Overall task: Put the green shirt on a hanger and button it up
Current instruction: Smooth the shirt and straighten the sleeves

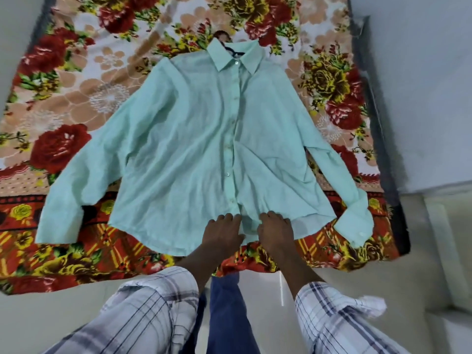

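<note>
The pale green shirt (184, 149) lies flat on the bed, collar away from me, sleeves spread to both sides. Its front placket shows several buttons fastened in a line from collar to hem. A dark hanger (231, 51) peeks out inside the collar; the rest of it is hidden under the cloth. My left hand (223, 232) and my right hand (272, 229) sit side by side at the bottom hem, on either side of the placket, fingers curled into the fabric there. What the fingertips pinch is hidden by the hands.
A floral blanket (76, 103) in red, yellow and peach covers the bed under the shirt. Its near edge hangs just in front of my legs. A pale tiled floor (383, 277) lies to the right and below, and a white wall (421, 85) stands at the right.
</note>
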